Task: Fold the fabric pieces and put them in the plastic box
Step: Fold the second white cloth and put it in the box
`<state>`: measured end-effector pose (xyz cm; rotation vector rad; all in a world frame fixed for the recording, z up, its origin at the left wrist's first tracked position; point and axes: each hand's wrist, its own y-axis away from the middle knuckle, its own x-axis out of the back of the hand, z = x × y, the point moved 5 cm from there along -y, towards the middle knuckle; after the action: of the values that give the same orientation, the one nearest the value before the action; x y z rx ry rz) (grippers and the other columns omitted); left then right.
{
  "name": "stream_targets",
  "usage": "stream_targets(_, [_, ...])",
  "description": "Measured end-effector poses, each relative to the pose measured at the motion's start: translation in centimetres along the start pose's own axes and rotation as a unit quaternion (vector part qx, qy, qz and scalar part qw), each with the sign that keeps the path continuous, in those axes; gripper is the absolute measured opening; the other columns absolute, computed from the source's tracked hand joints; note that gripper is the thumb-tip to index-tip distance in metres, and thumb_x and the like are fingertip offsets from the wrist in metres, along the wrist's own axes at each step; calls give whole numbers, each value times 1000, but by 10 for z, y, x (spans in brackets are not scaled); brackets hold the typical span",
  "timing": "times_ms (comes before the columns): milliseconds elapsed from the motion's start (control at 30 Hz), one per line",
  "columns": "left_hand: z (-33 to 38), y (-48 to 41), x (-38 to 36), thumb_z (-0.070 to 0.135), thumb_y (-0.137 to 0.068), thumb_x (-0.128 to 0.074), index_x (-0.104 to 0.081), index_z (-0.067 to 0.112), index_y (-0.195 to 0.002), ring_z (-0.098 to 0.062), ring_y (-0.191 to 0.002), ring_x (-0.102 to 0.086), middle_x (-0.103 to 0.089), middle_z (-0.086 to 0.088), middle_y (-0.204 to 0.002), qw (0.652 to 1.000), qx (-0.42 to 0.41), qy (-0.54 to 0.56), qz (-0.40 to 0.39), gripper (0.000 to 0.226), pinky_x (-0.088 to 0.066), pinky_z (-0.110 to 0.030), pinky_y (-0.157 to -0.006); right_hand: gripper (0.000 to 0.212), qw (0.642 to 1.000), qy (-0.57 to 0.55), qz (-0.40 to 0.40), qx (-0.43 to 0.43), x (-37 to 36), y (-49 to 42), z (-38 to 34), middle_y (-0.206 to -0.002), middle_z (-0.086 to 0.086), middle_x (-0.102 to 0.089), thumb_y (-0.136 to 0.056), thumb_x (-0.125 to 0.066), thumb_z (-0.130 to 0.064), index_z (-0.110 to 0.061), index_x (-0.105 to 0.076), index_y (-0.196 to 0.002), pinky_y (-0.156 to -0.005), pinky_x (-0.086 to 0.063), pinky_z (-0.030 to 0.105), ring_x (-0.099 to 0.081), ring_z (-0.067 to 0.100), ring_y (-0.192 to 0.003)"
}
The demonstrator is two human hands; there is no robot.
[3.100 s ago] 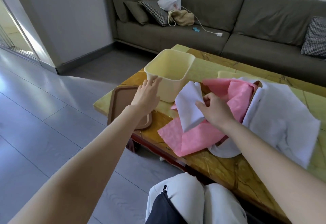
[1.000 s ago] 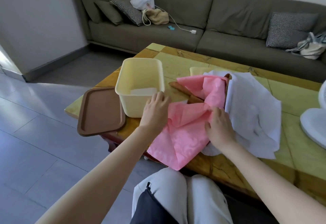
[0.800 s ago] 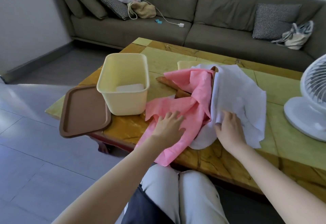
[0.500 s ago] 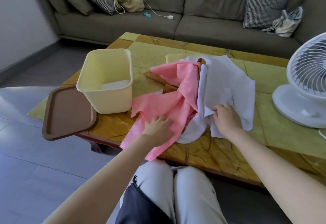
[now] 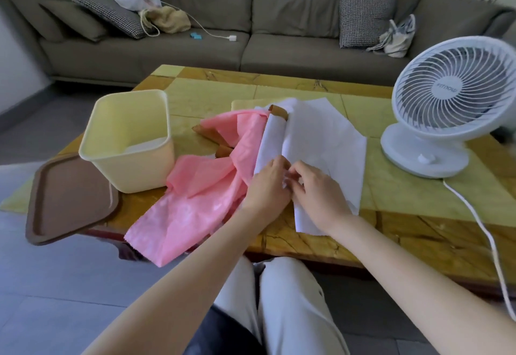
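Both hands on the white fabric (image 5: 321,131), right of the plastic box (image 5: 139,170)

Left hand (image 5: 268,184) and right hand (image 5: 318,189) meet almost knuckle to knuckle, well right of the box, both forearms reaching in from the near edge. Left hand is palm down, wrist straight, fingers curled over the white fabric's left fold and gripping it. Right hand is palm down, thumb and forefinger bent in towards the left hand, pinching a small bunch of the same cloth; its other fingers are loosely curled on top. White fabric lies spread flat on the table (image 5: 307,243), right of the box, its left edge rolled over. Pink fabric (image 5: 201,187) is crumpled just right of the box, touching its wall, with one corner hanging off the near table edge. A folded white piece (image 5: 145,143) sits inside the box, low against the right wall. Brown lid (image 5: 69,198) lies left of the box, upside down, partly overhanging the table. White fan (image 5: 452,103) stands far right of the box, beyond the white fabric
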<state>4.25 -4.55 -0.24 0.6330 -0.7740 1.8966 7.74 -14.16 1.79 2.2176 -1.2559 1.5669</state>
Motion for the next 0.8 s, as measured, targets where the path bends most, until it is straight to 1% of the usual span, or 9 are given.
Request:
stream_targets(100, [1, 7, 1, 2, -82, -49, -53, 11, -92, -26, -83, -56, -57, -3, -92, 997, -48, -56, -1, 14, -42, -35, -66, 11, 999, -33, -13, 18, 2, 16, 7, -101, -4, -65, -96, -49, -19, -17, -58, -102, -69, -44, 26, -59, 14, -92])
stream_targets(167, [-14, 10, 7, 5, -87, -49, -59, 12, -101, -27, -91, -56, -58, -6, -100, 992, -33, -122, 1, 19, -43, -36, -72, 16, 999, -29, -32, -3, -3, 23, 24, -111, -4, -63, -97, -47, -18, -16, -56, -110, -77, -47, 26, -59, 14, -100])
stream_targets(233, [-39, 14, 12, 7, -91, -44, -60, 16, -109, -28, -105, -49, -53, -6, -110, 970, 21, -238, -46, 26, -37, -34, -83, 24, 995, 2, -82, -56, -11, 31, 51, -124, -3, -56, -97, -45, -15, -15, -51, -120, -85, -45, 27, -55, 16, -110])
stream_targets(333, [-56, 24, 14, 8, -87, -44, -56, 19, -117, -28, -113, -37, -42, -7, -118, 934, 55, -347, -70, 34, -31, -34, -91, 33, 979, 40, -157, -123, -20, 46, 91, -134, 1, -47, -96, -43, -12, -16, -45, -129, -83, -40, 24, -50, 18, -116])
stream_targets(433, [-34, 24, 3, 12, -80, -52, -49, 21, -124, -26, -114, -35, -38, -5, -123, 941, -22, -335, -41, 45, -29, -33, -93, 42, 971, 44, -178, -151, -25, 55, 110, -137, 5, -42, -96, -46, -15, -15, -37, -137, -91, -43, 29, -46, 21, -121])
stream_targets(533, [-20, 21, -13, 15, -80, -56, -49, 24, -124, -25, -120, -33, -35, -3, -133, 930, -75, -353, -65, 45, -27, -33, -94, 53, 975, 31, -174, -131, -30, 50, 103, -139, 4, -38, -93, -54, -21, -17, -31, -140, -96, -43, 32, -43, 21, -123])
stream_targets(633, [-20, 17, -17, 14, -87, -47, -56, 25, -113, -21, -115, -37, -46, 3, -122, 930, -64, -354, -75, 30, -25, -31, -91, 60, 981, 38, -174, -76, -37, 43, 84, -142, 1, -37, -89, -60, -33, -20, -31, -140, -94, -42, 30, -43, 20, -123])
stream_targets(733, [-13, 15, -12, 14, -90, -46, -57, 23, -111, -20, -107, -44, -57, 6, -110, 947, -70, -310, -37, 26, -25, -29, -88, 72, 987, 16, -159, -32, -43, 40, 55, -146, 5, -32, -88, -56, -48, -18, -24, -145, -101, -38, 32, -38, 23, -130])
stream_targets(800, [-4, 13, -8, 12, -89, -49, -58, 21, -108, -18, -100, -48, -62, 6, -103, 959, -87, -271, -12, 23, -26, -27, -86, 66, 992, 46, -116, 24, -43, 36, 34, -143, 6, -37, -90, -54, -48, -16, -30, -143, -101, -38, 32, -39, 24, -129])
